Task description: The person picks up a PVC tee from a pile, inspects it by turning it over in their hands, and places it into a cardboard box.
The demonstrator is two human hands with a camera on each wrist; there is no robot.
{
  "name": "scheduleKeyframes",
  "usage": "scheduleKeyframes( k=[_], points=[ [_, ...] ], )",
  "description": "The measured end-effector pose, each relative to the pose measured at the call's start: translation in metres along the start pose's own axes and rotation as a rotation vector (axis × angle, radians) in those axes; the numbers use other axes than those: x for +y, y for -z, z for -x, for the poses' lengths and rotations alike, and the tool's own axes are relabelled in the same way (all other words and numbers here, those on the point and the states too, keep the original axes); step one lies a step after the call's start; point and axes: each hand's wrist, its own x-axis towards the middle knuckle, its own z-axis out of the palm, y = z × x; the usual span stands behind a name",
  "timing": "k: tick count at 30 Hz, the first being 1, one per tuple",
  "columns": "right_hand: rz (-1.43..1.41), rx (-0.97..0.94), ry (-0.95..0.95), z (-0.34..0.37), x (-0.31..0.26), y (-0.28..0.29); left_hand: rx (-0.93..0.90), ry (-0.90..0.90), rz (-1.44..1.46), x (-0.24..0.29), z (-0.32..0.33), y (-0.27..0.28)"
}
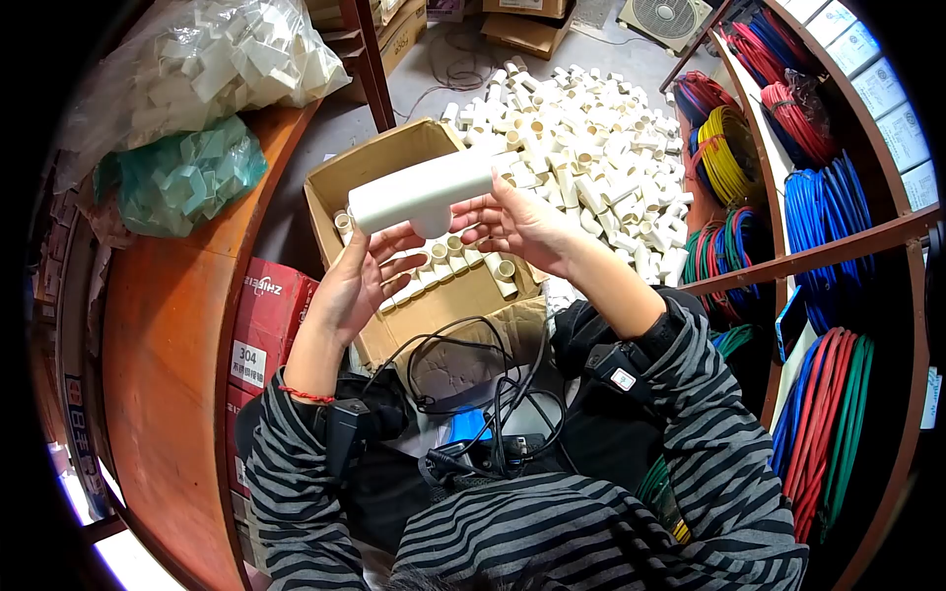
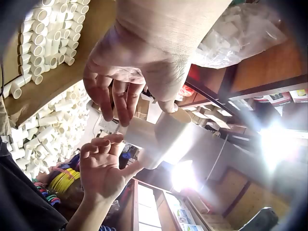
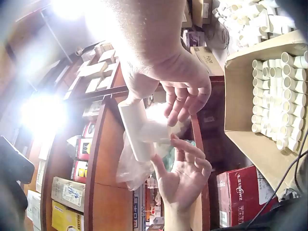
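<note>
A white plastic pipe tee [image 1: 422,192] is held up between both hands, above an open cardboard box [image 1: 379,150]. Its straight run lies crosswise in the head view, with the short branch pointing toward the body. My left hand [image 1: 347,288] has its thumb at the left end of the run, fingers curled near the branch. At the other end sits the thumb of my right hand [image 1: 537,234], the fingers likewise bent toward the branch. In the left wrist view the open end of the tee [image 2: 174,120] shows by the left thumb. Rows of white pipe fittings [image 3: 292,96] line the box.
Behind the box, many loose white fittings [image 1: 591,148] cover the floor. Wire coils [image 1: 828,231] fill the right-hand shelf. A wooden bench [image 1: 168,345] on the left bears bags of white pieces [image 1: 212,64]. Black cables [image 1: 512,394] lie in front of the body.
</note>
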Motion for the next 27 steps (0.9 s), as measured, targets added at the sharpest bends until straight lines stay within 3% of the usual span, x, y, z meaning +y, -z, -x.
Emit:
scheduleKeyframes(
  k=[19,27],
  points=[
    [-0.078,-0.011,0.010,0.0012,0.0019,-0.0016,-0.013,-0.018,0.035,0.0016,0.0008,-0.0005],
    [-0.218,-0.018,0.120,0.0014,0.0057,-0.0012,-0.069,-0.051,0.082,-0.0010,-0.0002,0.0019]
  ],
)
